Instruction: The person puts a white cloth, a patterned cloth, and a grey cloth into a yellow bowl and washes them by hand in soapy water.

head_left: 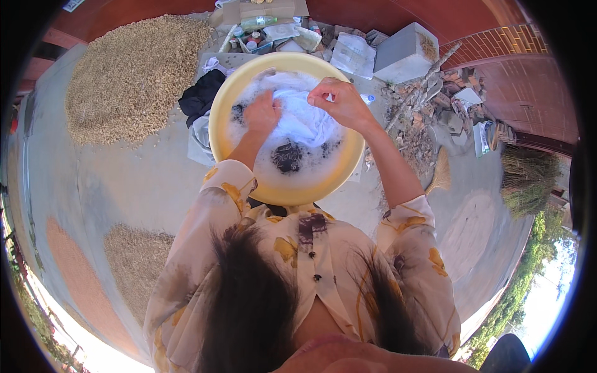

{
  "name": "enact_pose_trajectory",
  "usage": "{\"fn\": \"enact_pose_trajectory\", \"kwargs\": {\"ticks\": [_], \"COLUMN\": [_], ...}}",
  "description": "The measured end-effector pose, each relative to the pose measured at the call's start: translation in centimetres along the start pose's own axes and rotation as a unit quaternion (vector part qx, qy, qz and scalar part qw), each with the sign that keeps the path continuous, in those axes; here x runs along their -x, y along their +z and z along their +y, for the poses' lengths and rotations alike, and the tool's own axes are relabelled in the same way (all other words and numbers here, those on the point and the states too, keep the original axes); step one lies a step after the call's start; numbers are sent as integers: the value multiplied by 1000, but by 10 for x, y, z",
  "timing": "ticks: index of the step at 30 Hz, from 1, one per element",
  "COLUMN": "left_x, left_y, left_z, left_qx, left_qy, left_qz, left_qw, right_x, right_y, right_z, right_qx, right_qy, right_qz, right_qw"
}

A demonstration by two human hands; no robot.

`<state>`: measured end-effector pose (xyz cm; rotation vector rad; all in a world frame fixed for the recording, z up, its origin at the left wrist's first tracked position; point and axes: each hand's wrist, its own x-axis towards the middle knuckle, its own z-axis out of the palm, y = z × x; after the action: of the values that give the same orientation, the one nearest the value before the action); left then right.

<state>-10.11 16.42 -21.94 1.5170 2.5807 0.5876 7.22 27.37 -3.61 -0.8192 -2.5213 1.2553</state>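
A round yellow basin (pixel 219 133) in front of me holds soapy water with thick suds. A wet white cloth (pixel 301 121) lies bunched in its middle, and a dark cloth (pixel 286 158) with a pale pattern shows through the foam nearer me. My left hand (pixel 262 114) is closed at the left edge of the white cloth, its fingertips partly lost in suds. Raised over the right side of the white cloth, my right hand (pixel 342 104) has thumb and fingers pinched together. Whatever is between them, if anything, is too small to tell.
Black clothing (pixel 202 93) lies left of the basin. Beyond it spreads a large pale heap (pixel 134 78) on the concrete. Bottles and boxes (pixel 258 31) stand at the back. To the right are a grey block (pixel 404 55), broken bricks (pixel 444 99) and a broom (pixel 440 171).
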Motion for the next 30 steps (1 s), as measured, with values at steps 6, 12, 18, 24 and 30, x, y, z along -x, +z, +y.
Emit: {"fn": "enact_pose_trajectory", "kwargs": {"ticks": [6, 12, 18, 24, 30], "left_x": [-3, -3, -3, -1, 3], "left_y": [3, 2, 1, 7, 2], "left_z": [-7, -5, -2, -2, -9], "left_qx": [12, 7, 12, -8, -19], "left_qy": [0, 14, 29, 43, 49], "left_qz": [-23, -11, 22, 33, 50], "left_qw": [1000, 1000, 999, 998, 997], "right_x": [19, 66, 196, 318, 284], "right_y": [-49, -110, -165, -122, -111], "right_z": [-21, -13, 112, 213, 183], "right_qx": [-46, -137, -422, -251, -590], "right_qy": [38, 124, 189, 595, 327], "right_qz": [66, 166, 212, 234, 209], "right_qw": [996, 969, 861, 727, 708]}}
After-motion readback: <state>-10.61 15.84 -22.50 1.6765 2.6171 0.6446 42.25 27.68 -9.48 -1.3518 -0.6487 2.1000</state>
